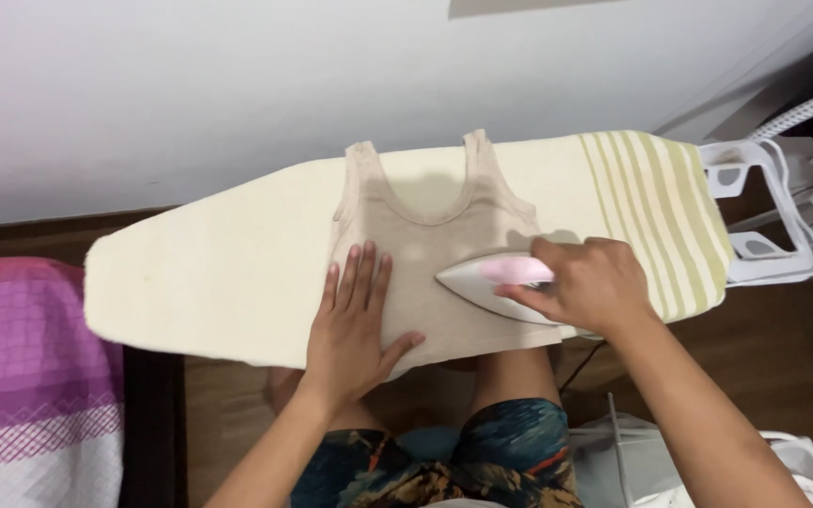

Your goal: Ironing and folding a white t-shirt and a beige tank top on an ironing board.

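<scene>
A beige sleeveless top [425, 226] lies flat on a cream ironing board [209, 263], straps toward the wall. My left hand [355, 320] presses palm-down on the lower left of the top, fingers spread. My right hand [590, 282] grips the handle of a white and pink iron [496, 280], which rests on the right side of the top with its tip pointing left toward my left hand.
The board's right end has green stripes [661, 216] and a white iron rest [764, 216]. A pink and white cloth [21, 376] lies at the left. A white wall is behind. A white basket [802, 461] stands on the brown floor at lower right.
</scene>
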